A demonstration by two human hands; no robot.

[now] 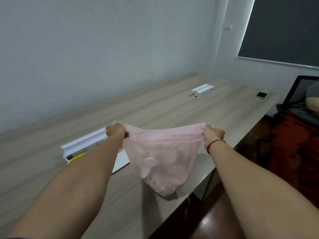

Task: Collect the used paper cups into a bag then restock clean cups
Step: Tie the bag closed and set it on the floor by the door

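A thin pink plastic bag (162,157) hangs in the air above the near edge of the long wooden table (155,104), stretched wide between both hands. My left hand (115,131) grips its left top corner. My right hand (212,135), with a red string on the wrist, grips the right top corner. The bag sags in the middle and pale lumpy shapes show faintly through its lower part. No loose paper cup is in view.
An open white cable box (84,144) stands on the table behind my left forearm, with something yellow (76,158) beside it. A second white box (202,90) and a small dark device (261,95) lie farther off. A seated person (296,128) is at right.
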